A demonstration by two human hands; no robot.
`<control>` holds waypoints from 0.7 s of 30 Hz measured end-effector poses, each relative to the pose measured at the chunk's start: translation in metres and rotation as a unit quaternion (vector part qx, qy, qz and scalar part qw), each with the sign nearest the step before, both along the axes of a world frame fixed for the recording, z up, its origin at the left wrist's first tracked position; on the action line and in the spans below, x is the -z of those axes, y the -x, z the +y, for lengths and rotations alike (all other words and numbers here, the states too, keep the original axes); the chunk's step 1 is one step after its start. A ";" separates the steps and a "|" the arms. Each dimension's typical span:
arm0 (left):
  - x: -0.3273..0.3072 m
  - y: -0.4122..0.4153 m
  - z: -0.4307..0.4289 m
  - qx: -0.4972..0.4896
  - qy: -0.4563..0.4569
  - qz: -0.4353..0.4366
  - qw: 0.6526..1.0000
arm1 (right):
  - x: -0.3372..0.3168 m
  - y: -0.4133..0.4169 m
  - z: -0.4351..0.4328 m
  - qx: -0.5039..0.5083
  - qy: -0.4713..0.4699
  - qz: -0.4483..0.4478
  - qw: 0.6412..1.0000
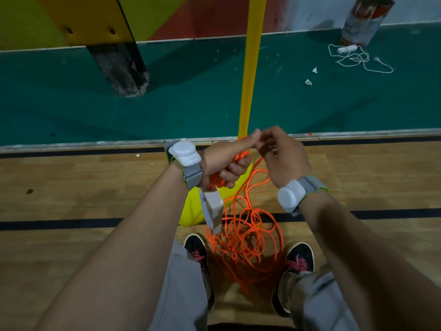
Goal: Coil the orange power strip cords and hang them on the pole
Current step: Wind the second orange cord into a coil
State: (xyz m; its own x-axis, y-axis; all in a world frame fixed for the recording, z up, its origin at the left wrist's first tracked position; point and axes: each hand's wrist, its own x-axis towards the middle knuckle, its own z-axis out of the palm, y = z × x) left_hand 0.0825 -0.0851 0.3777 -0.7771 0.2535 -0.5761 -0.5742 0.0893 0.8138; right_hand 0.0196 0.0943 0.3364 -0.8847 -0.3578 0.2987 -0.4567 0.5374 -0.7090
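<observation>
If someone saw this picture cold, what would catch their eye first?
The bright orange cord, a loose tangle between the shoes on the wood floor. The left hand grips coiled loops mid-frame while the right hand pinches a strand beside it. Behind them the yellow pole stands upright against the green floor.

I see the left hand (226, 163) gripping a bunch of orange cord (248, 244) loops, with the white power strip (213, 211) dangling just below it. The right hand (279, 154) pinches a strand beside the left thumb. Loose cord lies tangled on the wooden floor (71, 187) between the shoes (196, 247), near the yellow pole (249, 68).
</observation>
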 end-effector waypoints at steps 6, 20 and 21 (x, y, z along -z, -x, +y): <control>-0.001 -0.001 0.002 0.062 -0.136 -0.033 0.988 | 0.001 -0.002 -0.001 -0.011 0.005 0.023 1.000; -0.013 0.000 0.002 0.019 -0.304 0.009 0.953 | 0.008 -0.020 -0.007 -0.111 -0.160 -0.178 0.965; -0.013 0.001 0.001 0.002 -0.315 0.016 0.949 | 0.010 -0.022 -0.009 -0.124 -0.168 -0.188 0.960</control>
